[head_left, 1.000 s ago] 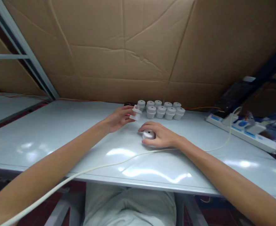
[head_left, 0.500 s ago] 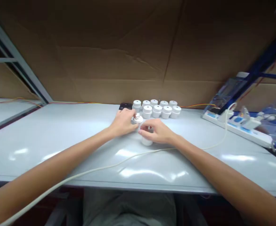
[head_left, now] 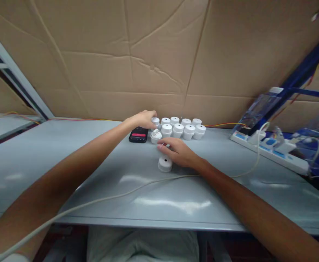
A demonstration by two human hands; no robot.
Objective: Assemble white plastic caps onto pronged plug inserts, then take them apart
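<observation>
My left hand (head_left: 145, 119) reaches to the back row, its thumb and fingers around the sides of a white lidded cup (head_left: 155, 121). Just in front of that hand stands another white cup (head_left: 156, 137), with small white plug-like parts on top. My right hand (head_left: 180, 151) hovers over the table, fingers curved and a gap between thumb and forefinger; no held thing shows clearly. Below its fingertips sits a single white round piece (head_left: 165, 164) with a dark hole in its top, apart from the hand.
Several similar white cups (head_left: 178, 130) stand in two rows by the cardboard wall (head_left: 148, 80). A black phone (head_left: 138, 135) lies under my left wrist. A white cable (head_left: 137, 193) crosses the table to a power strip (head_left: 274, 152) at right.
My left hand has left the cup with the plug-like parts and moved back to the rear row. My right hand has let go of the single white piece and sits above it.
</observation>
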